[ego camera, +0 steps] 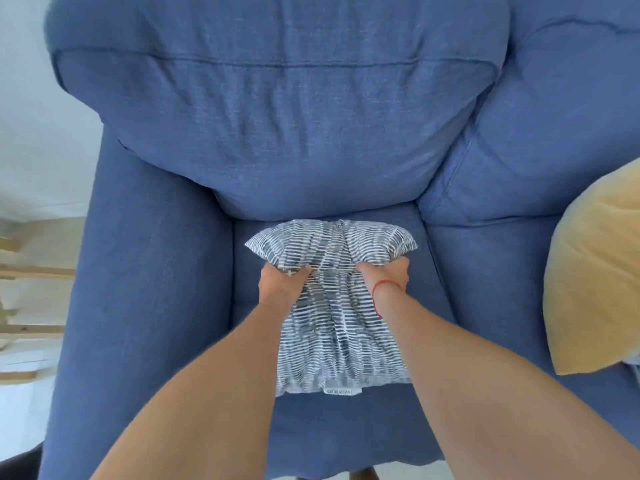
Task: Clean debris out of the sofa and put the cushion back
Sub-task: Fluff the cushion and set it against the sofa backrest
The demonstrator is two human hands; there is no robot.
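1. Head view looks steeply down onto a blue fabric sofa [156,254], with its tall back cushion [277,126] filling the upper half of the frame and the left armrest [145,271] running down the left side.
2. A grey-and-white striped throw cushion [332,323] lies on the seat [429,306], its far end close below the back cushion and its near end toward the seat's front edge.
3. The left hand [282,280] grips the cushion's left side — its fingers [304,270] are curled tightly into the fabric, bunching it.
4. The right hand [384,273] grips the right side in the same way, fingers closed on a fold of the cover; a thin red string bracelet [379,294] circles that wrist.
5. Between the two hands the cover is pulled into creases that run lengthwise down the cushion.
6. A small white label [342,392] with print too blurred to read sits at the cushion's near edge.
7. A mustard-yellow pillow [599,278] rests on the adjoining seat at the right edge — well apart from the striped cushion.
8. Pale wooden slats [31,271] of some furniture show at the far left beyond the armrest, against a light floor.
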